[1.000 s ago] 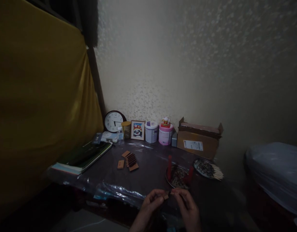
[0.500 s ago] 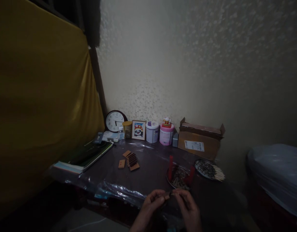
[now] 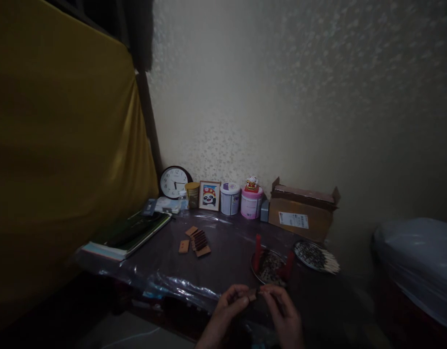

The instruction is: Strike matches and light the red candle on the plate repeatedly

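Note:
Low in the picture, over the near part of the table, my two hands are close together. My left hand [image 3: 230, 305] is closed on a small brown matchbox [image 3: 252, 295], held between thumb and fingers. Just right of it, my right hand [image 3: 280, 306] is closed in a pinch on what looks like a thin matchstick, mostly hidden by the fingertips. Beyond the hands, a round plate [image 3: 253, 269] holds a dark speckled heap, with one red candle [image 3: 258, 252] upright on its left and another red candle [image 3: 289, 265] at its right.
Several matchboxes [image 3: 199, 240] lie on the dark, plastic-covered table [image 3: 227, 242]. A second plate [image 3: 311, 256] bears pale sticks. A carton [image 3: 299, 213], pink tub [image 3: 251, 206], white tub [image 3: 230, 199], picture frame [image 3: 209, 196] and clock [image 3: 175, 182] line the wall. Books [image 3: 132, 232] lie left.
Hands stay almost in place. The thin stick seen between them half a second ago is now mostly hidden at my right fingertips. The view has shifted very slightly.

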The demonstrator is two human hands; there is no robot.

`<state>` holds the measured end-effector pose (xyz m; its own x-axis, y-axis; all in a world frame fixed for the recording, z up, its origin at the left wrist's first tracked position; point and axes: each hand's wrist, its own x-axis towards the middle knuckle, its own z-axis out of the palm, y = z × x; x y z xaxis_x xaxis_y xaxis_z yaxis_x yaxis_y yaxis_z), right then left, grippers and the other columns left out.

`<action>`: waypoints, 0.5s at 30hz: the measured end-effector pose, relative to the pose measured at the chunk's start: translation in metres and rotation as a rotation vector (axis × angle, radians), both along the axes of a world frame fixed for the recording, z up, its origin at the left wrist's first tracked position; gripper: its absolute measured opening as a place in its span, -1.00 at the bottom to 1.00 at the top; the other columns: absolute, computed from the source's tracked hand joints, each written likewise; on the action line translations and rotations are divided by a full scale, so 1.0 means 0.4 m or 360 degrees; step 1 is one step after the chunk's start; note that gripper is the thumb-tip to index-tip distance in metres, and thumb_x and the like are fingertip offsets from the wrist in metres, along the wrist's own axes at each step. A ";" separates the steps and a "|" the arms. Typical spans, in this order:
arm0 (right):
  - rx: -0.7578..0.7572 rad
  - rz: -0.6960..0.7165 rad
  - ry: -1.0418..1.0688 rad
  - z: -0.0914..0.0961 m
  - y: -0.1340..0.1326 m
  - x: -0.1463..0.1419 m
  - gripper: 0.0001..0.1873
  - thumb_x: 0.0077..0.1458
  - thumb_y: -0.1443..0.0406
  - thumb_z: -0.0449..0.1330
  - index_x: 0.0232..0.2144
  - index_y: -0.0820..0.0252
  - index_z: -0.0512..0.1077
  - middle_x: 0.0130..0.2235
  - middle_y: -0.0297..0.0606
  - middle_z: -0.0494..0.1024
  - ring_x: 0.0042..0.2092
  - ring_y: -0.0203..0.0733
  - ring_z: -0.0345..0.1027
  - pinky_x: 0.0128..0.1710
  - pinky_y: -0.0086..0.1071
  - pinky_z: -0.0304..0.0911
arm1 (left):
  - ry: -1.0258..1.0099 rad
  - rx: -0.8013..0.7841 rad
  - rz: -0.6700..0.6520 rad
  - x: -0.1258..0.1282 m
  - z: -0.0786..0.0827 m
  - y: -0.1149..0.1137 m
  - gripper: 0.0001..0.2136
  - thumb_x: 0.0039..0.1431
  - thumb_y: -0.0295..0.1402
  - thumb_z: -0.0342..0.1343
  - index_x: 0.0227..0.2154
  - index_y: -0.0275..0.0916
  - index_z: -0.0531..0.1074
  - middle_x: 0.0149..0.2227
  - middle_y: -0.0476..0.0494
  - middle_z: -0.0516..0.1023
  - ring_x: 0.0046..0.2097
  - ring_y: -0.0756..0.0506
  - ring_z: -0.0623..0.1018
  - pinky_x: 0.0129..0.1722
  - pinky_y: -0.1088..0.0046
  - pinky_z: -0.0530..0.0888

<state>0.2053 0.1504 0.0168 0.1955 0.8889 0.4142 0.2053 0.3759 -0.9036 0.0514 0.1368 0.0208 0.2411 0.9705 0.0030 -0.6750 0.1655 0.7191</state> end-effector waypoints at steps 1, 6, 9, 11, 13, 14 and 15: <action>-0.0010 -0.0003 -0.0012 -0.002 0.001 0.000 -0.78 -0.09 0.12 0.22 -0.49 0.15 0.49 -0.40 -0.26 0.57 -0.30 -0.12 0.45 -0.27 -0.40 0.35 | -0.0006 0.0003 0.0002 0.000 -0.003 0.001 -0.79 -0.12 -0.39 0.27 -0.34 -0.27 0.49 -0.35 -0.12 0.56 -0.29 -0.09 0.51 -0.22 0.42 0.33; -0.0027 0.0009 -0.0019 -0.006 -0.001 0.001 -0.78 -0.08 0.12 0.21 -0.48 0.15 0.48 -0.40 -0.26 0.57 -0.31 -0.12 0.45 -0.26 -0.39 0.34 | -0.0070 0.0019 -0.0035 0.000 -0.006 0.001 -0.80 -0.07 -0.41 0.24 -0.32 -0.27 0.47 -0.29 -0.17 0.57 -0.20 -0.12 0.51 -0.12 0.38 0.31; -0.0031 0.0029 -0.0023 -0.006 -0.002 0.002 -0.78 -0.07 0.12 0.21 -0.47 0.15 0.48 -0.39 -0.26 0.57 -0.30 -0.12 0.44 -0.25 -0.39 0.34 | -0.0037 -0.0003 -0.0031 0.001 -0.007 0.003 -0.81 -0.06 -0.39 0.24 -0.32 -0.26 0.47 -0.32 -0.17 0.57 -0.21 -0.13 0.52 -0.11 0.36 0.31; -0.0031 0.0017 -0.0035 -0.008 0.001 0.003 -0.78 -0.07 0.12 0.21 -0.47 0.15 0.48 -0.39 -0.26 0.57 -0.29 -0.12 0.44 -0.25 -0.40 0.33 | -0.0006 -0.0030 -0.0008 0.002 -0.012 0.007 -0.81 -0.08 -0.38 0.25 -0.34 -0.26 0.47 -0.33 -0.16 0.58 -0.22 -0.12 0.52 -0.13 0.38 0.32; -0.0029 0.0002 -0.0039 -0.012 0.005 0.003 -0.77 -0.07 0.12 0.21 -0.46 0.15 0.48 -0.39 -0.26 0.57 -0.29 -0.13 0.44 -0.25 -0.40 0.33 | 0.0005 -0.0068 0.0006 0.003 -0.019 0.014 -0.79 -0.11 -0.37 0.27 -0.35 -0.26 0.47 -0.34 -0.15 0.58 -0.23 -0.11 0.52 -0.16 0.40 0.32; -0.0029 -0.0002 -0.0040 -0.014 0.007 0.003 -0.77 -0.07 0.11 0.21 -0.46 0.15 0.48 -0.39 -0.26 0.57 -0.29 -0.13 0.44 -0.24 -0.40 0.33 | 0.0010 -0.0082 0.0007 0.003 -0.023 0.017 -0.78 -0.13 -0.36 0.28 -0.36 -0.25 0.47 -0.34 -0.15 0.59 -0.23 -0.10 0.52 -0.16 0.40 0.32; -0.0032 -0.0004 -0.0037 -0.017 0.009 0.002 -0.77 -0.07 0.11 0.21 -0.46 0.16 0.48 -0.39 -0.26 0.57 -0.29 -0.13 0.44 -0.24 -0.40 0.34 | 0.0015 -0.0091 0.0009 0.003 -0.026 0.019 -0.77 -0.13 -0.35 0.28 -0.36 -0.25 0.47 -0.34 -0.15 0.59 -0.23 -0.10 0.52 -0.16 0.40 0.32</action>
<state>0.2060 0.1539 0.0101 0.1882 0.8968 0.4005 0.2270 0.3570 -0.9061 0.0524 0.1444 0.0104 0.2351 0.9704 -0.0550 -0.6694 0.2026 0.7147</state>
